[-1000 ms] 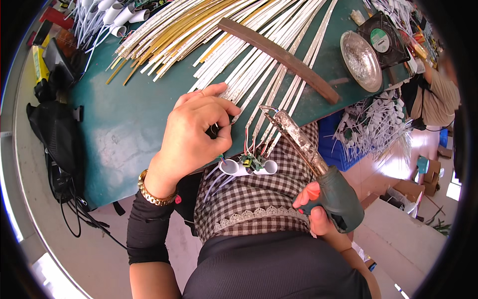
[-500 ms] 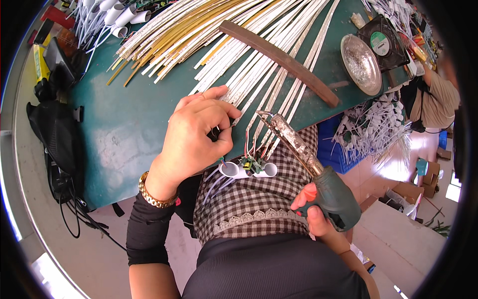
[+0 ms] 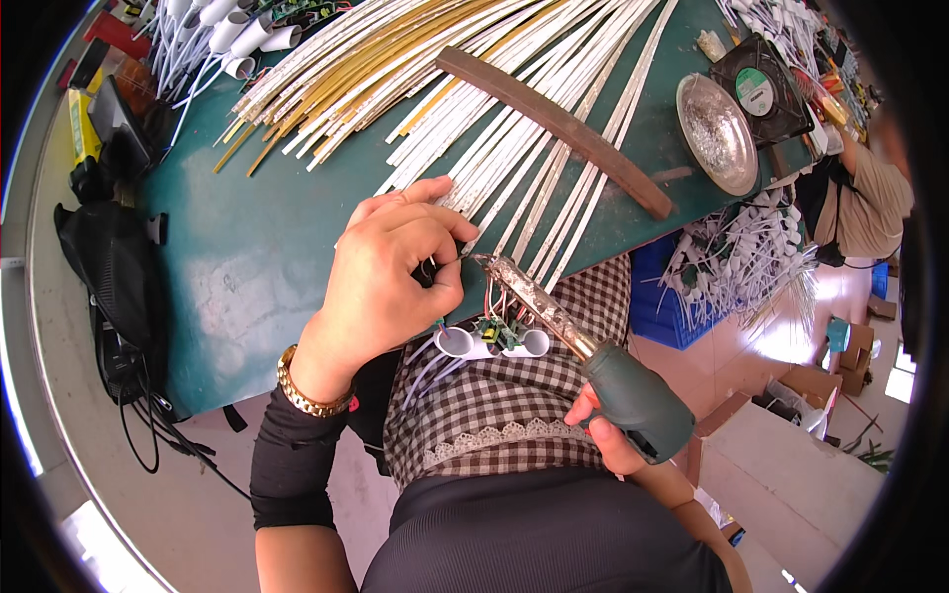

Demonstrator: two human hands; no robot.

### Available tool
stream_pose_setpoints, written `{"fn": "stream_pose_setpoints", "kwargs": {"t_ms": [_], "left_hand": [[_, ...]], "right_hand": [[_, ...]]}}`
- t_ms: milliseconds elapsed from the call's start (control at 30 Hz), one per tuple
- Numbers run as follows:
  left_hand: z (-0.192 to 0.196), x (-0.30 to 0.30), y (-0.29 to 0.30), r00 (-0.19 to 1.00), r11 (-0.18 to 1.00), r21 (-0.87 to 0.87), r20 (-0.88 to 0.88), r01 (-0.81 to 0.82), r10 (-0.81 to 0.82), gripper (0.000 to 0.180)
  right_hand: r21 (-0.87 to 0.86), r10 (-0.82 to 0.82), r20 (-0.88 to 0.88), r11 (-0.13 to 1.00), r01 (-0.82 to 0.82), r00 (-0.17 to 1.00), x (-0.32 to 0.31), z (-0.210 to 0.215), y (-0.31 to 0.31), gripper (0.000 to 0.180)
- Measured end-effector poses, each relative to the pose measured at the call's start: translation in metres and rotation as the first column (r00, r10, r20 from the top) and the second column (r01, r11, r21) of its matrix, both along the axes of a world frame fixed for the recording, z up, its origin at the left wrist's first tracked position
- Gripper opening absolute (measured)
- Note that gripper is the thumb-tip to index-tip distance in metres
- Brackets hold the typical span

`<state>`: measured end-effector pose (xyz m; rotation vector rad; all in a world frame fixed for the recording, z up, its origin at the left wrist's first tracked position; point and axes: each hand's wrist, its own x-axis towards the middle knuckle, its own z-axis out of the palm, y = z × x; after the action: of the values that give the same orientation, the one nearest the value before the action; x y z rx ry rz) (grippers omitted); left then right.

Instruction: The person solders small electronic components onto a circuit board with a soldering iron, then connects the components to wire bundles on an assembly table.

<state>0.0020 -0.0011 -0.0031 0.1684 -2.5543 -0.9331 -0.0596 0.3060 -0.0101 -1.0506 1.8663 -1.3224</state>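
Note:
My right hand is wrapped round the dark green handle of a soldering gun. Its metal barrel slants up and left, and the tip meets the fingertips of my left hand. That left hand is closed in a pinch at the near end of the white strips; a small dark bit shows between thumb and fingers, too hidden to name. Just below, white plastic tubes hang at the table edge, with small green circuit boards at their mouths. Thin wires run from the boards up to strip ends.
A brown curved bar lies across the strips on the green table. To the right stand a metal dish and a black fan. A blue crate of white parts sits beyond the edge. Another person is at far right.
The soldering gun has moved left and slightly down in my right hand, bringing its tip to my left fingertips. My left hand stays nearly in place.

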Motion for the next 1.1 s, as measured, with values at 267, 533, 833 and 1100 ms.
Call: {"fn": "stream_pose_setpoints", "kwargs": {"t_ms": [267, 533, 833, 1100], "left_hand": [[0.001, 0.0, 0.001, 1.0, 1.0, 0.002, 0.009, -0.004, 0.004, 0.019], [0.0, 0.0, 0.001, 1.0, 1.0, 0.006, 0.01, -0.008, 0.008, 0.02], [-0.001, 0.001, 0.001, 1.0, 1.0, -0.006, 0.0, -0.013, 0.013, 0.019], [-0.001, 0.0, 0.002, 1.0, 1.0, 0.009, 0.002, -0.002, 0.002, 0.019]], "right_hand": [[0.159, -0.273, 0.338, 0.96, 0.232, 0.9, 0.008, 0.008, -0.009, 0.023], [0.101, -0.02, -0.246, 0.994, 0.046, 0.969, 0.004, 0.013, -0.018, 0.011], [0.043, -0.183, 0.364, 0.983, 0.18, 0.913, 0.006, 0.024, -0.011, 0.012], [-0.021, -0.028, -0.005, 0.999, 0.028, 1.0, 0.002, -0.004, 0.014, 0.03]]}}
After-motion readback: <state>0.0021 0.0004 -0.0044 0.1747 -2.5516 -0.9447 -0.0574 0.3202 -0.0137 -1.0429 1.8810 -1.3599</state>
